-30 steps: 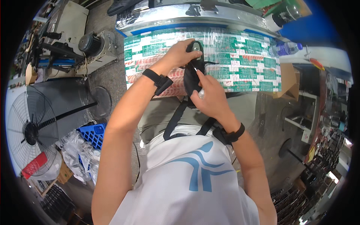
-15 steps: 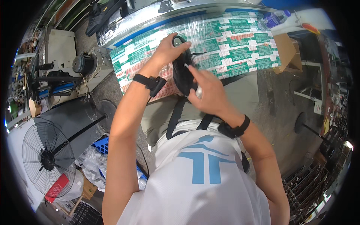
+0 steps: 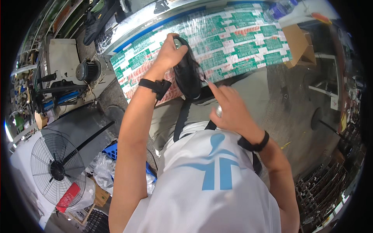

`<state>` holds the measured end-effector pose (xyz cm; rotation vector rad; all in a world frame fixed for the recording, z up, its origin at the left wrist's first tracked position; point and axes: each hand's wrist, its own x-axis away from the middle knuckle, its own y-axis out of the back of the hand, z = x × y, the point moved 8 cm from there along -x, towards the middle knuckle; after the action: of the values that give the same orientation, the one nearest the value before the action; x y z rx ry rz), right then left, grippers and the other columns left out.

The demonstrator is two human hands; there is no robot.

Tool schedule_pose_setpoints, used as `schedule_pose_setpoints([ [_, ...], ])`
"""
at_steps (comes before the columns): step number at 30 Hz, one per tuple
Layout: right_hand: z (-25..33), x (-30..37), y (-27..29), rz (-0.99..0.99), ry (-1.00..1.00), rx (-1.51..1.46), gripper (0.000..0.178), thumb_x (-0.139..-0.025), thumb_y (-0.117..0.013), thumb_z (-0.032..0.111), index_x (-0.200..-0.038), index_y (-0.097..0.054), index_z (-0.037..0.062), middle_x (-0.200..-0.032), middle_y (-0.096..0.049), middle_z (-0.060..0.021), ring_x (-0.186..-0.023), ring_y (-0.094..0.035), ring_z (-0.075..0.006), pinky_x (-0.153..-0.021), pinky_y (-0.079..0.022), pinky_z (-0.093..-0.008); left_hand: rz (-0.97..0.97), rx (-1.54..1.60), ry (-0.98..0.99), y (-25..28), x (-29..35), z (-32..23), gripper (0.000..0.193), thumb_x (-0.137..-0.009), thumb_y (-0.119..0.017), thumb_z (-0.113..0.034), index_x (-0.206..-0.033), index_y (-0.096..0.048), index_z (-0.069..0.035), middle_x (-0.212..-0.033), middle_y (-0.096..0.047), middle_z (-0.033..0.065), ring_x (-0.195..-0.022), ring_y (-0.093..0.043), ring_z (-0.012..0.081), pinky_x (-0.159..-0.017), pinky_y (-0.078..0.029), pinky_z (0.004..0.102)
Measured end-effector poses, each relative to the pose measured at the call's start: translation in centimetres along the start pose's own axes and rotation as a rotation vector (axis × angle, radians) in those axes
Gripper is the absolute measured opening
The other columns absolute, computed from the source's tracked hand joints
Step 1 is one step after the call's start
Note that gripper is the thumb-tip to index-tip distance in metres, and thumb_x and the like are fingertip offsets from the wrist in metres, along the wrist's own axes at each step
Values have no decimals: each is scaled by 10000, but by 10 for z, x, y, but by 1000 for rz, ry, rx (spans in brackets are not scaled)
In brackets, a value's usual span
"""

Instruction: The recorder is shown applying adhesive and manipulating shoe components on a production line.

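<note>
One black shoe (image 3: 188,79) is at the near edge of the tape-covered surface (image 3: 241,42), toe toward the person; whether it fully rests there is hard to tell. It looks light, with a soft upper that would give under pressure and a firmer sole; it hardly seems fragile, though its smooth sides may slip. The heel end looks the surest hold, and the left hand (image 3: 169,54) pinches it there, thumb at the opening. The right hand (image 3: 232,106), just beside the shoe, closes around a slim tool (image 3: 206,80) (its pale tip is blurred). A dark strap (image 3: 181,121) is in the way below the toe. Farther off are a purple bottle (image 3: 279,11), a cardboard box (image 3: 298,44) and a fan (image 3: 57,170).
</note>
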<state>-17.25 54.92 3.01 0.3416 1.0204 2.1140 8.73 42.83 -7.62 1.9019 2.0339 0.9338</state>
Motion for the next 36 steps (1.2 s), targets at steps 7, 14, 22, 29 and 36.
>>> schedule_pose_setpoints([
  [7, -14, -52, -34, -110, 2, -163, 792, -841, -747, 126, -1592, -563, -46, -1097, -620, -204, -1040, -632, -419, -964, -526, -514, 43, 156, -13, -4, 0, -2, 705, -991, -778, -293, -1536, -490, 46, -1168, -745, 236, -1071, -749, 307, -943, -594, 417],
  [14, -16, -57, -35, -151, 37, -65, 769, -831, -752, 159, -1547, -583, -66, -1086, -617, -206, -1032, -625, -415, -940, -520, -518, -7, 116, -17, -3, 0, -1, 700, -985, -764, -269, -1529, -489, 74, -1161, -746, 246, -1044, -751, 331, -931, -594, 427],
  [22, -2, -27, -19, -77, 103, 4, 790, -829, -765, 170, -1555, -573, -77, -1111, -632, -197, -1030, -630, -407, -931, -508, -528, 34, 36, -15, -2, 3, 3, 647, -1027, -739, -251, -1543, -485, 44, -984, -718, 125, -855, -677, 198, -770, -560, 368],
  [29, 20, -41, -19, -85, 102, 0, 829, -817, -769, 154, -1591, -559, -56, -1121, -630, -182, -1033, -633, -388, -949, -505, -510, 11, 8, -71, 3, -1, 0, 661, -1035, -757, -281, -1539, -482, 46, -972, -724, 126, -832, -666, 183, -742, -550, 359],
  [36, 12, -66, -55, -67, 159, 87, 834, -813, -778, 163, -1586, -565, -65, -1077, -607, -171, -998, -610, -386, -932, -498, -512, 81, 79, -9, -5, -3, 5, 799, -974, -797, -343, -1559, -482, 100, -1312, -723, 312, -1236, -732, 399, -1044, -587, 442],
])
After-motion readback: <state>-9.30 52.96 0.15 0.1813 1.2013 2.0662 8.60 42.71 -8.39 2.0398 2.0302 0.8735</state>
